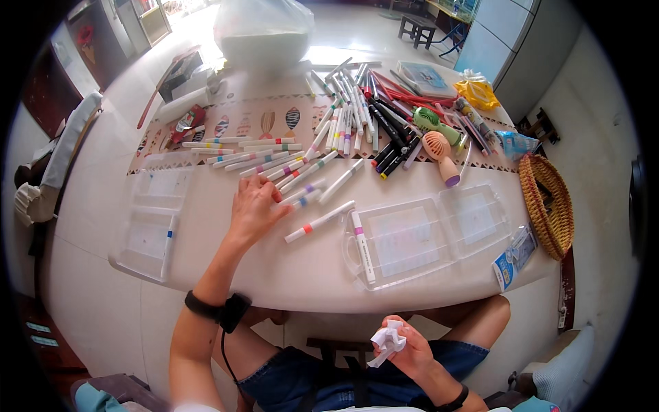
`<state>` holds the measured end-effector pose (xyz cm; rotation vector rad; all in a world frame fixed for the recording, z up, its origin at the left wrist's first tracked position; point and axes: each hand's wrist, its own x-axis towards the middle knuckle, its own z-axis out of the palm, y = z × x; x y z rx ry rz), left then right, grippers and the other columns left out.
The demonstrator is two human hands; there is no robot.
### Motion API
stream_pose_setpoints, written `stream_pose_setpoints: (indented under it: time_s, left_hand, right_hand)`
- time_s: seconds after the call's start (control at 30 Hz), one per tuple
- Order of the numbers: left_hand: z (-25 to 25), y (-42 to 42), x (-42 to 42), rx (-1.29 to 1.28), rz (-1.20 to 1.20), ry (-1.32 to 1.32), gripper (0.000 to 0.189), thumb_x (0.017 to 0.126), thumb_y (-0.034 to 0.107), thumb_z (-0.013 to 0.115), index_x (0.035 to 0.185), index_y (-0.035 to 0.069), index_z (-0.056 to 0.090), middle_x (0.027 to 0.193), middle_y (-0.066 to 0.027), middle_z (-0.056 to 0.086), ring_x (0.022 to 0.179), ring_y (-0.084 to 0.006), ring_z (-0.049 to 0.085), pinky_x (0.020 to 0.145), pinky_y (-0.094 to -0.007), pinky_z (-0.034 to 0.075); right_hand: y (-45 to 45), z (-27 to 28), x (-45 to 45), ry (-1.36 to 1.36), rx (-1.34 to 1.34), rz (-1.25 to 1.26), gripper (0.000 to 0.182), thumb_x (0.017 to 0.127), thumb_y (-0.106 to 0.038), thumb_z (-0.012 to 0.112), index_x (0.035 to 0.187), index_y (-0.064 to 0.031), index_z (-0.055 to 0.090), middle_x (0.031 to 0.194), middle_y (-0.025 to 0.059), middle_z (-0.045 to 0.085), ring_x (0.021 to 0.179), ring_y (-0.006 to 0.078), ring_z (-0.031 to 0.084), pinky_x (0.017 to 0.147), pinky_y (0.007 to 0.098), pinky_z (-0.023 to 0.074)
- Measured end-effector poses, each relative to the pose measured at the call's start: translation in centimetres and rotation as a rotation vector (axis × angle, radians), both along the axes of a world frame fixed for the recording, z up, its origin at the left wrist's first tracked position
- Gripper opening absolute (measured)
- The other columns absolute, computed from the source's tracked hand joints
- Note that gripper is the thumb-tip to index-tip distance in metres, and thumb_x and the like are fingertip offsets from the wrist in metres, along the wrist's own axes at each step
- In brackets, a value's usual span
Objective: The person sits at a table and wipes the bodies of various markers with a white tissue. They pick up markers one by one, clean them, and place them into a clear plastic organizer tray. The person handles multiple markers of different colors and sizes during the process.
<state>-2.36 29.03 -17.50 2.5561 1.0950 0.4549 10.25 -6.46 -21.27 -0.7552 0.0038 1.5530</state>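
My left hand [256, 206] is over the near edge of a spread of white marker pens [262, 154], its fingers among them; a blue-banded marker [305, 201] lies by its fingertips, slightly blurred. My right hand [406, 345] is above my lap, closed around a crumpled white tissue [388, 341]. A marker with an orange band [313, 225] lies on the table between my left hand and an opened clear plastic case [406, 242]. That case holds one marker with a purple band [363, 247]. At the left, another clear case [146, 247] holds a marker with a blue band [167, 248].
Further back lie black markers [388, 126], a green handheld fan [436, 123] and an orange handheld fan [440, 154]. A woven basket [547, 206] sits at the right edge beside a blue-and-white packet [515, 256]. A large plastic bag [263, 41] stands at the far side.
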Motion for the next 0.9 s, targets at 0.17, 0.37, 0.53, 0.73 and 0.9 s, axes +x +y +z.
stream_pose_setpoints:
  time_s: [0.17, 0.37, 0.53, 0.73, 0.9]
  left_hand:
    - [-0.7, 0.3, -0.3, 0.112, -0.014, -0.052, 0.024, 0.065, 0.022, 0.075, 0.075, 0.006, 0.061, 0.101, -0.0067, 0.054, 0.099, -0.0274, 0.046, 0.081, -0.0378, 0.040]
    - [1.2, -2.0, 0.0, 0.215, 0.018, 0.026, 0.024, 0.062, 0.021, 0.077, 0.070, 0.007, 0.058, 0.106, -0.0059, 0.052, 0.102, -0.0260, 0.044, 0.083, -0.0383, 0.037]
    - [0.5, -3.6, -1.3, 0.286, 0.004, 0.179, 0.024, 0.063, 0.019, 0.076, 0.066, 0.007, 0.056, 0.107, -0.0042, 0.051, 0.099, -0.0234, 0.043, 0.081, -0.0365, 0.035]
    - [0.5, -3.5, -3.0, 0.348, -0.002, -0.006, 0.020, 0.072, 0.018, 0.070, 0.075, 0.005, 0.056, 0.093, -0.0057, 0.057, 0.087, -0.0243, 0.051, 0.073, -0.0341, 0.040]
    - [3.1, -7.5, -3.1, -0.824, -0.014, -0.554, 0.019, 0.089, 0.021, 0.055, 0.090, 0.006, 0.044, 0.061, -0.0071, 0.059, 0.046, -0.0126, 0.051, 0.044, -0.0225, 0.040]
  right_hand:
    - [0.0, 0.4, -0.5, 0.016, 0.014, 0.005, 0.033, 0.089, -0.028, 0.050, 0.112, -0.0054, 0.047, 0.095, 0.0131, 0.060, 0.085, 0.0221, 0.059, 0.074, 0.0327, 0.0462]
    - [0.0, 0.7, -0.5, -0.003, 0.011, 0.004, 0.034, 0.089, -0.028, 0.051, 0.113, -0.0057, 0.047, 0.095, 0.0122, 0.060, 0.084, 0.0217, 0.059, 0.073, 0.0316, 0.0457]
    - [-0.3, 0.5, -0.4, -0.046, 0.003, 0.003, 0.035, 0.088, -0.030, 0.051, 0.114, -0.0066, 0.048, 0.096, 0.0109, 0.060, 0.084, 0.0202, 0.058, 0.068, 0.0283, 0.0441]
    - [-0.1, 0.3, -1.0, -0.030, 0.019, 0.016, 0.038, 0.088, -0.031, 0.050, 0.117, -0.0070, 0.047, 0.096, 0.0100, 0.060, 0.084, 0.0190, 0.058, 0.066, 0.0268, 0.0428]
    - [-0.4, 0.7, -0.6, 0.007, 0.024, -0.045, 0.039, 0.087, -0.029, 0.052, 0.119, -0.0064, 0.045, 0.100, 0.0135, 0.059, 0.088, 0.0229, 0.059, 0.076, 0.0335, 0.0458]
